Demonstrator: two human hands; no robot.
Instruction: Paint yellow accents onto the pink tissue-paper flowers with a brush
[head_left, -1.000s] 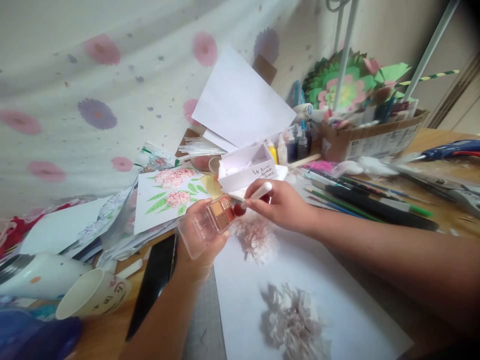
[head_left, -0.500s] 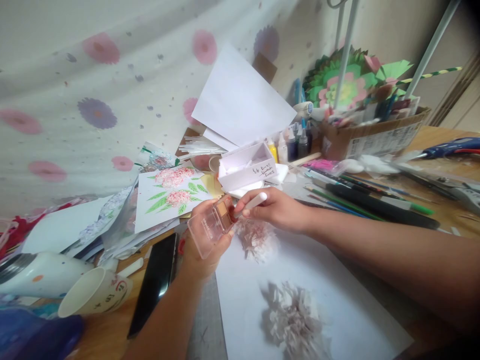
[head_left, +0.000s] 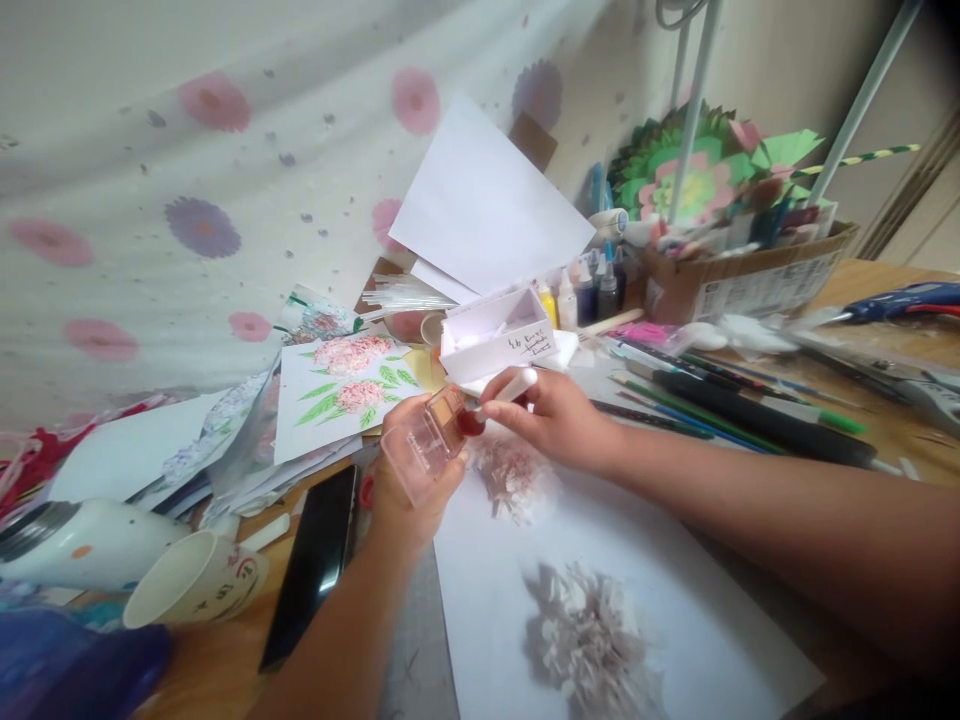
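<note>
My left hand (head_left: 411,500) is closed around a small eyeshadow palette (head_left: 448,418), its clear lid (head_left: 418,458) flipped back toward me. Brown and tan pans show inside it. Between the thumb and fingers of my right hand (head_left: 551,415) is a makeup brush (head_left: 517,385) with a white handle. Its dark reddish bristles are at the palette's right edge; whether they touch a pan I cannot tell. Below the hands, a pinkish-white ruffled paper flower (head_left: 514,480) lies on a white sheet (head_left: 495,600). A second, greyer ruffled flower (head_left: 592,640) sits nearer to me.
Left of my arm lie a black phone (head_left: 311,565), a paper cup (head_left: 199,580) and a white flask (head_left: 90,545). Ahead are a flower drawing (head_left: 345,395) and a white box (head_left: 495,340). Pens (head_left: 720,400) and a cardboard box (head_left: 772,280) are at right.
My right hand and the brush have shifted slightly to the right, and the bristles now show beside the palette. The whole view has moved a little. Both holds are unchanged.
</note>
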